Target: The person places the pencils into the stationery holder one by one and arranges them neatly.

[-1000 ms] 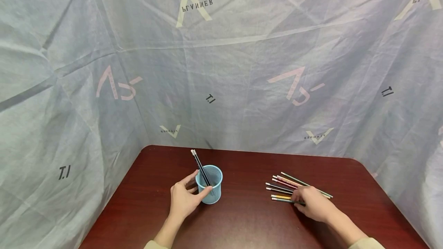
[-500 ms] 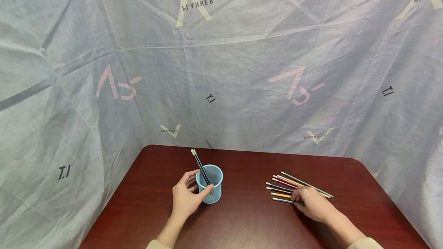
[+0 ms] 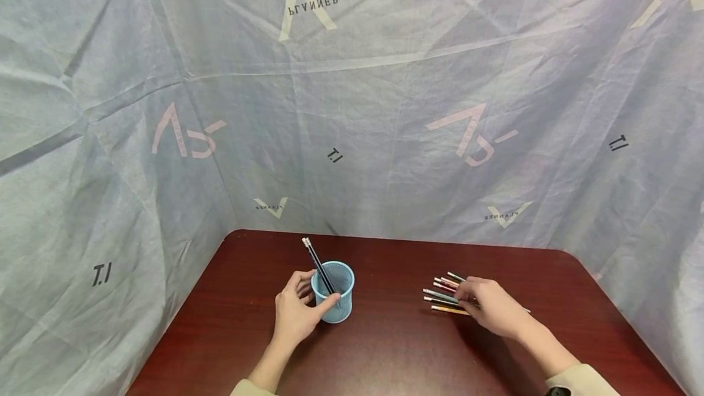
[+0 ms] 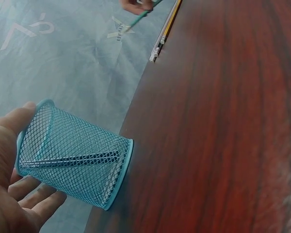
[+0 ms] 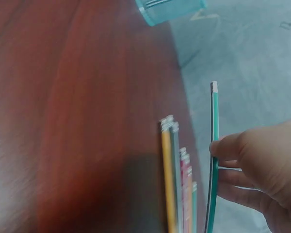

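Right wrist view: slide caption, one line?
Right grip pinches a green pencil apart from other pencils on the reddish table, blue cup at the top edge.

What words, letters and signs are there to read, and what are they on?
"PLANNER", flipped, across yellow A- or V-shaped signs on the grey cloth.
"T.I" on the cloth, repeated.
Pink signs on the cloth: too stylised to read surely.
Pencils: any print too small to read.
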`<action>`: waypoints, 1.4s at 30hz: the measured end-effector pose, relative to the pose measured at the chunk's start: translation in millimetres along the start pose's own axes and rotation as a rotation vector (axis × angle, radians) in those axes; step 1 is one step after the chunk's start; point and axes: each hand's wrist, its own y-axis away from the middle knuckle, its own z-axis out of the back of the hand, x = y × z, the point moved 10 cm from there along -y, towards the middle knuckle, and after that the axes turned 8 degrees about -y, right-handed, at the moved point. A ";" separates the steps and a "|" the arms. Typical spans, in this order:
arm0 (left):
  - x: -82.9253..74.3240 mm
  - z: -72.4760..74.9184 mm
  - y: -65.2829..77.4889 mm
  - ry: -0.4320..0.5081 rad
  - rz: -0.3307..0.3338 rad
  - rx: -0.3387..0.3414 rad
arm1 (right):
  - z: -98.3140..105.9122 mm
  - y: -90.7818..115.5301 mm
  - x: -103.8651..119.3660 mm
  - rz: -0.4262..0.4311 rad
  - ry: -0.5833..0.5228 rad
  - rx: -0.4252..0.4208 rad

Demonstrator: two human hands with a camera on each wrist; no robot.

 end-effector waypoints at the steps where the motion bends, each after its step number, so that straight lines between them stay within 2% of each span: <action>1: -0.1 0.1 0.1 0.000 0.000 0.001 | 2.5 -3.2 3.2 0.014 -0.002 -0.023; 5: 0.0 -0.3 0.0 0.001 0.003 0.007 | 11.3 -15.8 17.7 0.087 -0.007 -0.130; 7: 0.0 -0.5 -0.1 -0.002 -0.001 0.004 | 13.8 -22.7 22.9 0.087 -0.013 -0.159; 12: -1.8 -0.1 0.1 -0.015 -0.022 -0.009 | 13.9 -40.6 33.7 0.052 -0.040 -0.162; 22: -0.9 -0.6 -0.9 -0.013 -0.011 0.001 | 2.8 -71.4 55.5 0.027 -0.126 -0.141; 28: 0.5 -1.4 -1.9 -0.008 0.025 0.021 | -1.4 -88.3 73.7 0.054 -0.166 -0.177; 36: -3.5 0.1 -1.6 -0.005 0.005 0.016 | -1.5 -109.8 93.3 0.060 -0.240 -0.251; 42: -0.9 -1.2 -0.2 -0.007 0.029 0.023 | -5.3 -124.7 100.4 0.024 -0.333 -0.286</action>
